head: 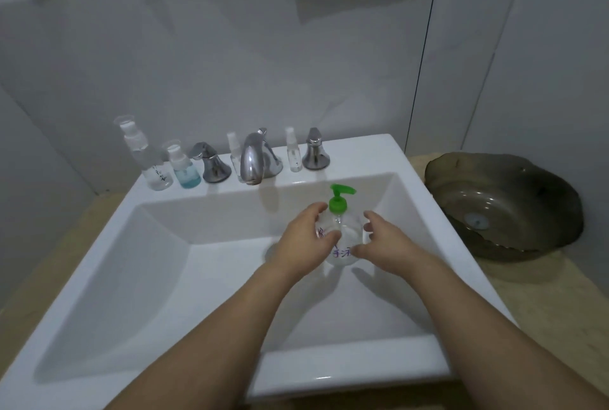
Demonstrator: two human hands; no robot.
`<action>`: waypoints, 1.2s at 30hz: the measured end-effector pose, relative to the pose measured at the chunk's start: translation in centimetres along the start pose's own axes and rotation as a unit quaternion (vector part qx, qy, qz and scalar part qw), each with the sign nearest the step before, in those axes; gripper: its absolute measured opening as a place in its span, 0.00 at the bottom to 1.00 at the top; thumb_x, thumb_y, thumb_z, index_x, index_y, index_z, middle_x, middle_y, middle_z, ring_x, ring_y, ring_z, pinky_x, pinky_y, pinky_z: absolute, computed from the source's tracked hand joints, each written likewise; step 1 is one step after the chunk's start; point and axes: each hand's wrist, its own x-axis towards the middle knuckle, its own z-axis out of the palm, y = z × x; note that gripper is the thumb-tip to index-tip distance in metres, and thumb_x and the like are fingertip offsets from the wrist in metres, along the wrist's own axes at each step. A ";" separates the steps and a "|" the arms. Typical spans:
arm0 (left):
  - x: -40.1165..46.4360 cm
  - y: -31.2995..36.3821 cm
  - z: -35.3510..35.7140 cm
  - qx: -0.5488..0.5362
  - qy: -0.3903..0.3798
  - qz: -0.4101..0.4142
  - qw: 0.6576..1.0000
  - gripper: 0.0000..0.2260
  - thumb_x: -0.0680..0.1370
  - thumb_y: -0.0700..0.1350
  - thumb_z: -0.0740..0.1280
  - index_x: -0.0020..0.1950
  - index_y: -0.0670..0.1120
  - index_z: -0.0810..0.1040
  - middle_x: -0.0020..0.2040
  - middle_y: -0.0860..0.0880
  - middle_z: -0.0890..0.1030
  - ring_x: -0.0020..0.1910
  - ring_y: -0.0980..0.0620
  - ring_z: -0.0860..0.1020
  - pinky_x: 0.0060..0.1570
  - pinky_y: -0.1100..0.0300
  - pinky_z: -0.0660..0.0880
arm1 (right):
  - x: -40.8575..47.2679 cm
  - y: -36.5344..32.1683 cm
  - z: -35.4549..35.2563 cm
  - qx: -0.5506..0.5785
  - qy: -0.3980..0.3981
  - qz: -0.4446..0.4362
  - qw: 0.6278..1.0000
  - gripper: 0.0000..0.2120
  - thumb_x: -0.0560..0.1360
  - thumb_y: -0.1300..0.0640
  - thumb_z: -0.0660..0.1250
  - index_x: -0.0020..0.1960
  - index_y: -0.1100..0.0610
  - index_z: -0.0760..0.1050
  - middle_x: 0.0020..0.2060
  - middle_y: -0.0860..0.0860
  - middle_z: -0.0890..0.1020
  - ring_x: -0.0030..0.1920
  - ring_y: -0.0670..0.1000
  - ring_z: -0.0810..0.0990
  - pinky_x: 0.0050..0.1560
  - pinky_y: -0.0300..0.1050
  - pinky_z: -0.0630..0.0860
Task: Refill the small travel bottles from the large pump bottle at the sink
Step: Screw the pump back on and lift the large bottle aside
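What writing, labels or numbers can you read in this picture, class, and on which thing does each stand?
"手液": purple handwriting low on the clear pump bottle with the green pump, held between the left hand and right hand; the second sign is a guess.
Red marks on the same bottle, by the left thumb: mostly hidden, unreadable.
Dark handwriting on the tall clear bottle at the far left: too blurred to read.
Faint print on the small spray bottle right of the tap: too small.

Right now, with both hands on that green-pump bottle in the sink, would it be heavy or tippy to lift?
The pump bottle looks clear and nearly empty, so probably light. Its tall green pump may make it top-heavy. The smooth plastic could be slippery if wet.
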 end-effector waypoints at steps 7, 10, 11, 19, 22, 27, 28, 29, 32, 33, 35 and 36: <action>1.1 -2.7 1.1 -0.045 -0.064 -0.066 0.995 0.33 0.70 0.56 0.71 0.73 0.53 0.65 0.61 0.53 0.79 0.53 0.55 0.81 0.57 0.53 0.77 | 2.9 1.4 0.7 -0.063 -0.021 -0.024 0.998 0.24 0.69 0.59 0.75 0.62 0.57 0.72 0.56 0.56 0.80 0.54 0.56 0.80 0.55 0.50 0.77; 1.3 -2.9 1.1 -0.027 -0.064 -0.056 0.996 0.32 0.70 0.55 0.71 0.72 0.52 0.65 0.60 0.53 0.79 0.52 0.54 0.81 0.57 0.52 0.77 | 3.5 1.3 0.5 -0.082 -0.019 -0.043 0.996 0.22 0.68 0.60 0.76 0.59 0.57 0.74 0.55 0.56 0.81 0.54 0.56 0.80 0.56 0.50 0.76; 1.2 -2.8 1.0 -0.028 -0.061 -0.049 0.997 0.33 0.69 0.57 0.71 0.72 0.52 0.65 0.60 0.52 0.79 0.53 0.54 0.81 0.57 0.51 0.77 | 3.3 1.1 0.4 -0.085 -0.019 -0.047 0.995 0.20 0.68 0.60 0.76 0.58 0.57 0.75 0.54 0.56 0.81 0.53 0.56 0.80 0.55 0.50 0.76; 1.1 3.1 -1.2 -0.082 0.047 0.049 0.994 0.29 0.74 0.51 0.71 0.73 0.57 0.65 0.58 0.58 0.79 0.53 0.62 0.78 0.57 0.59 0.76 | 0.5 -2.5 -3.1 0.065 0.110 -0.104 0.986 0.17 0.69 0.59 0.70 0.57 0.50 0.76 0.49 0.46 0.82 0.50 0.48 0.81 0.49 0.44 0.78; 2.3 6.3 -1.9 -0.067 0.058 0.078 0.993 0.28 0.74 0.53 0.70 0.72 0.54 0.66 0.55 0.60 0.79 0.52 0.63 0.78 0.57 0.59 0.75 | -0.6 -4.8 -5.5 0.089 0.178 -0.106 0.974 0.16 0.68 0.57 0.63 0.55 0.50 0.77 0.45 0.49 0.83 0.45 0.51 0.80 0.45 0.46 0.77; 5.4 10.7 -2.4 -0.064 0.082 0.086 0.991 0.32 0.72 0.60 0.69 0.73 0.53 0.64 0.56 0.58 0.79 0.56 0.54 0.78 0.61 0.52 0.74 | 0.3 -7.7 -10.0 0.144 0.208 -0.126 0.959 0.17 0.66 0.57 0.61 0.52 0.51 0.80 0.42 0.49 0.83 0.43 0.53 0.79 0.45 0.46 0.73; 6.1 11.5 -2.5 -0.067 0.084 0.088 0.990 0.30 0.73 0.56 0.69 0.72 0.51 0.65 0.54 0.59 0.79 0.54 0.54 0.78 0.61 0.53 0.74 | 0.9 -8.1 -10.9 0.146 0.213 -0.130 0.957 0.18 0.64 0.56 0.59 0.51 0.52 0.80 0.41 0.50 0.83 0.43 0.53 0.79 0.46 0.47 0.74; 6.9 11.9 -2.5 -0.070 0.088 0.089 0.990 0.28 0.75 0.54 0.70 0.72 0.51 0.66 0.55 0.59 0.79 0.55 0.54 0.78 0.62 0.52 0.73 | 1.5 -8.4 -11.6 0.142 0.216 -0.126 0.958 0.18 0.63 0.56 0.58 0.50 0.54 0.79 0.41 0.52 0.83 0.42 0.53 0.78 0.46 0.47 0.74; 9.0 12.4 -2.2 -0.078 0.087 0.076 0.990 0.33 0.75 0.54 0.69 0.76 0.51 0.60 0.65 0.54 0.75 0.62 0.52 0.76 0.65 0.52 0.70 | 3.7 -8.7 -12.8 0.129 0.220 -0.112 0.960 0.15 0.66 0.57 0.58 0.49 0.56 0.78 0.41 0.56 0.83 0.41 0.54 0.78 0.46 0.48 0.75; 9.8 12.3 -1.9 -0.081 0.079 0.067 0.991 0.33 0.76 0.55 0.69 0.77 0.50 0.59 0.64 0.54 0.75 0.61 0.52 0.76 0.64 0.53 0.71 | 4.7 -8.3 -12.9 0.126 0.219 -0.106 0.962 0.17 0.65 0.55 0.57 0.50 0.55 0.78 0.41 0.54 0.82 0.42 0.55 0.78 0.48 0.50 0.76; 10.9 11.8 -1.1 -0.075 0.064 0.061 0.993 0.31 0.76 0.55 0.69 0.75 0.50 0.61 0.57 0.56 0.77 0.56 0.53 0.78 0.59 0.56 0.73 | 6.3 -7.6 -12.9 0.119 0.215 -0.091 0.965 0.25 0.63 0.51 0.55 0.57 0.55 0.78 0.44 0.51 0.81 0.45 0.53 0.76 0.51 0.51 0.75; 11.2 11.5 -0.6 -0.068 0.061 0.057 0.994 0.30 0.76 0.54 0.68 0.75 0.49 0.61 0.55 0.57 0.76 0.54 0.53 0.78 0.56 0.57 0.73 | 7.3 -7.0 -12.8 0.114 0.208 -0.082 0.968 0.26 0.65 0.52 0.56 0.59 0.56 0.78 0.47 0.51 0.80 0.46 0.52 0.75 0.51 0.49 0.73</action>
